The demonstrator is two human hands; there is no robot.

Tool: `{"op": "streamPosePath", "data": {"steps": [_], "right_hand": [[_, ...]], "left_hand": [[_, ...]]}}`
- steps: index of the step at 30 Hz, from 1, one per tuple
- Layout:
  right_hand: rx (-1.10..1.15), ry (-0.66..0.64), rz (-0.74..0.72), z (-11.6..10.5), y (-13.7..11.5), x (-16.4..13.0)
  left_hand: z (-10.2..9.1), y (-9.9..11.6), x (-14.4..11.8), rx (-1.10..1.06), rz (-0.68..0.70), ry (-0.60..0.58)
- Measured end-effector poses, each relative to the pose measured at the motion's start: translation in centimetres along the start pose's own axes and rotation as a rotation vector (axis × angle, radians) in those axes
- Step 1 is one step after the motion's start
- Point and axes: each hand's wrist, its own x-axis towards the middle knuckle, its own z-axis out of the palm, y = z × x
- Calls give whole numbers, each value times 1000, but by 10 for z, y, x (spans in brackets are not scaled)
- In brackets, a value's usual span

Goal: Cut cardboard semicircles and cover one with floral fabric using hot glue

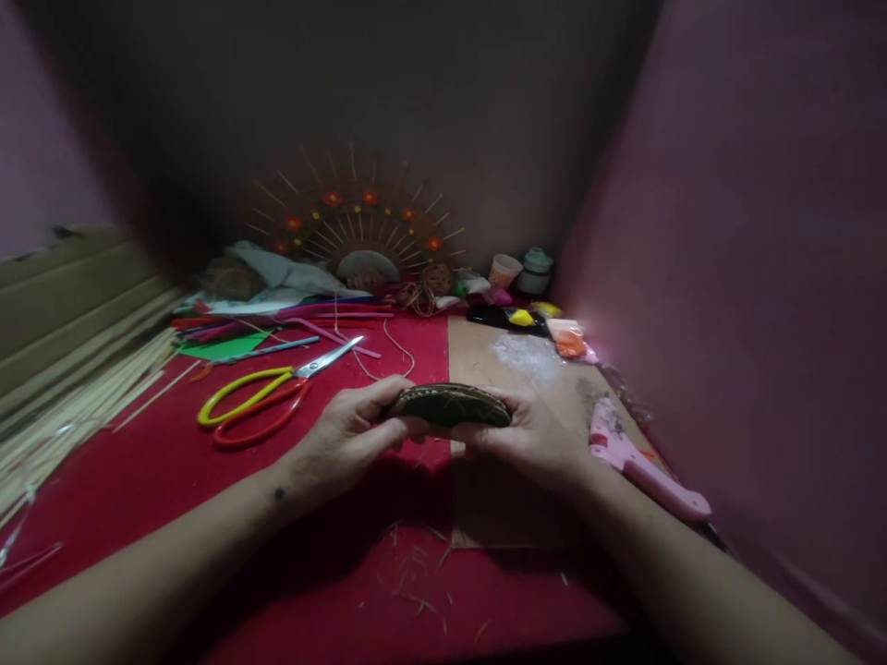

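Both hands hold a flat, dark oval piece (448,405) edge-on over the red table cover (139,471). My left hand (346,439) grips its left end with thumb and fingers. My right hand (537,439) grips its right end. The piece hovers just above the left edge of a brown cardboard sheet (513,369). Thin straw bits lie on the cloth below the hands.
Scissors (267,397) with yellow and red handles lie left of the hands. A pink glue gun (641,466) lies at the right. Long thin sticks (76,388) are piled at far left. A fan-shaped stick decoration (360,231), cups (504,270) and coloured scraps sit at the back.
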Motion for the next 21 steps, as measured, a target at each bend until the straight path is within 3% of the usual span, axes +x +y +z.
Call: {"op": "streamPosePath", "data": {"steps": [9,15,21], "right_hand": [[88,-44,207,-6,5,3],[212,-114,232,-7,14,3],[245,-130,196,-9,19,2]], "left_hand": [[3,3,-1,28,-62,2],[6,5,-7,-37,-62,23],[13,8,-9,-221,-25,132]]}}
